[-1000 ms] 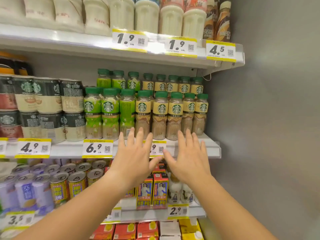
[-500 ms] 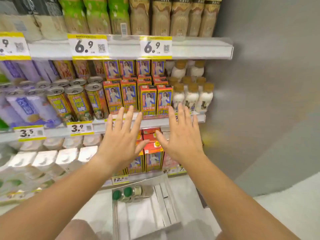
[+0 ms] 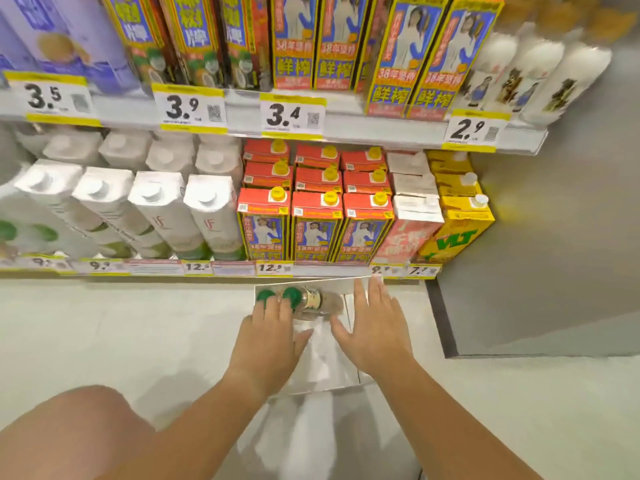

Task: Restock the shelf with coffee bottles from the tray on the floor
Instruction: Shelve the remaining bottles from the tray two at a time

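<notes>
A white tray [image 3: 349, 370] lies on the floor in front of the bottom shelf. Two coffee bottles [image 3: 313, 301] with green caps lie on their sides at its far end, caps to the left. My left hand [image 3: 270, 336] hovers over the tray, fingers spread, its fingertips at the green caps; whether it touches them I cannot tell. My right hand [image 3: 375, 325] is open above the tray's right side, just right of the bottles. Neither hand holds anything. The coffee shelf is out of view above.
The bottom shelf [image 3: 221, 270] carries white cartons [image 3: 162, 213], red cartons [image 3: 317, 223] and yellow cartons [image 3: 457, 230]. Above it runs a shelf edge [image 3: 381, 133] with price tags. A grey wall panel [image 3: 554, 254] stands at right. My knee [image 3: 76, 431] is at lower left.
The view has dropped from the coffee shelf to the floor. Both open hands came down from the shelf front to just over the tray and its bottles.
</notes>
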